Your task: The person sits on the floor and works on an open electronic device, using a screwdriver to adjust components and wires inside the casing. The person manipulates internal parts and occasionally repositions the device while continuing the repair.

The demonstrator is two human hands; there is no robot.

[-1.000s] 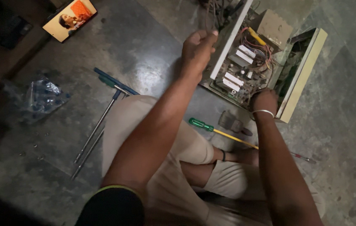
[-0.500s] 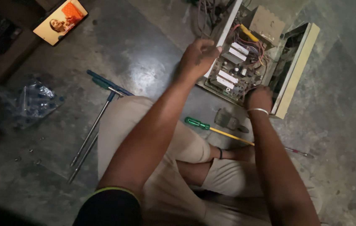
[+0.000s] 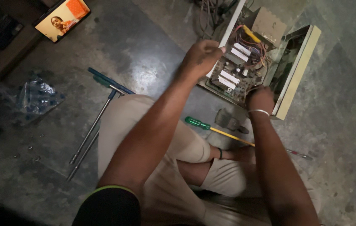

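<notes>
1. On the floor (image 3: 136,54), near its far edge, lies an open metal box (image 3: 297,71) with a circuit board (image 3: 236,71) and wires inside.
2. The left hand (image 3: 202,56) is curled at the box's left rim; whether it grips anything, I cannot tell.
3. The right hand (image 3: 261,98) rests on the board's near edge, fingers hidden.
4. A green-handled screwdriver (image 3: 220,130) lies near the knees, and two long T-handle tools (image 3: 96,121) lie to the left.

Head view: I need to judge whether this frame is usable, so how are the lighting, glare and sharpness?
Head view: dim overall, corners nearly black; a glare patch on the floor; the phone screen glows brightly; the left hand and right hand at the circuit board look slightly soft.
</notes>
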